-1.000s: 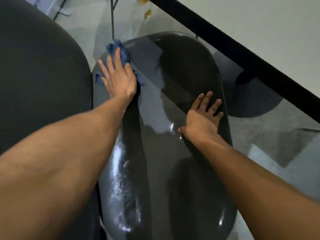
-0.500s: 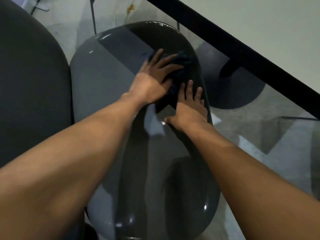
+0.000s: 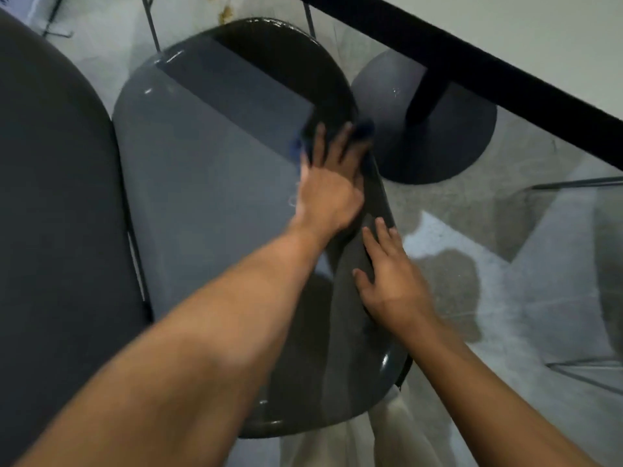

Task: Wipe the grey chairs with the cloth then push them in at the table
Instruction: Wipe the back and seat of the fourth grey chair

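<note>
A glossy grey chair [image 3: 209,170] fills the middle of the head view, seen from above. My left hand [image 3: 328,183] presses flat on a blue cloth [image 3: 364,129] near the chair's right edge; only blurred bits of the cloth show around the fingers. My right hand [image 3: 391,278] rests with straight fingers on the chair's right rim, just below the left hand. The white table [image 3: 539,38] with its black edge runs across the upper right.
A second dark grey chair [image 3: 50,197] stands touching on the left. The table's black post and round base [image 3: 438,136] sit on the speckled floor right of the chair. Thin metal chair legs [image 3: 150,25] show at the top and far right.
My left hand has swept the cloth from the chair's far left corner across to its right edge. My right hand slid down along the right rim. The view shifted left.
</note>
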The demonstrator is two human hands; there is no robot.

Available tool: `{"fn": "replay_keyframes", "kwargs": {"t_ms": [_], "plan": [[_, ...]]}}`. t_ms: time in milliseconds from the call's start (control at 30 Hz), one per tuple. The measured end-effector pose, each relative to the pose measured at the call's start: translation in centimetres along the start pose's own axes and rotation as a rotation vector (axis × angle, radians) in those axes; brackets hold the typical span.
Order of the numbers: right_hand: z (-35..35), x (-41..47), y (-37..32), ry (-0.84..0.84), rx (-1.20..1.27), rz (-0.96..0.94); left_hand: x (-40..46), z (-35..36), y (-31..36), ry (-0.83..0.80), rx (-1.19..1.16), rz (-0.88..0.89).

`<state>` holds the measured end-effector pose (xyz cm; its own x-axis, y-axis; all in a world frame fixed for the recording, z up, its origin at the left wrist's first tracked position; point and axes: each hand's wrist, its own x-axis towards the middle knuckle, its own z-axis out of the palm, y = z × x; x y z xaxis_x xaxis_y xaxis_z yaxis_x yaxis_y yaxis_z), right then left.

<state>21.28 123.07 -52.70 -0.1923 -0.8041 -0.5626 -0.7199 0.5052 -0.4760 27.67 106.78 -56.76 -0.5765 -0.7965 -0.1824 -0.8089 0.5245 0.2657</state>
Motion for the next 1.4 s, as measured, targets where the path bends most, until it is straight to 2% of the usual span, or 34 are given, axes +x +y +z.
{"fn": "replay_keyframes", "kwargs": {"t_ms": [133,200,233,367,433,500,567,700,800,867,1000,1067,1133,1200,1300,1400], "plan": [[0.6,-2.8,1.8,0.081,0.161,0.075,-12.7,2.2,0.0,-0.086,-0.136,0.195],[0.5,-3.8,2.7,0.066,0.186,0.103,-17.2,2.2,-3.0,-0.129,-0.068,0.188],[0.4,-4.3,3.1,0.053,0.191,0.114,-18.1,1.9,-4.8,-0.117,-0.037,0.101],[0.4,-5.6,3.6,0.026,0.223,0.153,-13.7,0.0,-8.8,0.032,-0.135,-0.54],[0.7,-5.8,3.9,0.041,0.242,0.153,-9.2,-0.6,-7.7,0.075,-0.191,-0.63],[1.1,-5.8,4.2,0.057,0.263,0.152,-6.8,-0.1,-4.9,0.079,-0.178,-0.532],[1.2,-5.8,4.2,0.076,0.294,0.171,-7.8,1.4,-1.7,0.033,-0.125,-0.319],[0.9,-5.9,3.7,0.131,0.397,0.255,-17.6,3.2,3.0,-0.072,-0.119,0.055],[0.6,-6.4,3.8,0.107,0.435,0.291,-24.6,2.5,2.0,-0.2,-0.142,0.213],[0.6,-6.8,4.0,0.082,0.44,0.294,-25.4,1.6,0.0,-0.229,-0.12,0.206],[0.7,-7.5,4.3,0.042,0.495,0.301,-17.9,1.4,0.0,-0.117,-0.139,-0.143],[0.9,-7.4,4.8,0.039,0.518,0.335,-12.5,1.5,1.8,-0.073,-0.122,-0.222],[1.0,-7.1,5.3,0.038,0.566,0.371,-9.0,1.9,3.6,-0.078,-0.074,-0.171],[1.1,-6.9,5.7,0.043,0.623,0.407,-8.9,2.6,5.1,-0.096,-0.013,-0.054],[1.7,-7.6,6.5,0.054,0.736,0.472,-14.6,3.4,6.9,-0.141,0.031,0.218],[1.7,-8.8,6.8,0.013,0.856,0.59,-22.4,3.2,6.5,-0.184,0.0,0.262]]}}
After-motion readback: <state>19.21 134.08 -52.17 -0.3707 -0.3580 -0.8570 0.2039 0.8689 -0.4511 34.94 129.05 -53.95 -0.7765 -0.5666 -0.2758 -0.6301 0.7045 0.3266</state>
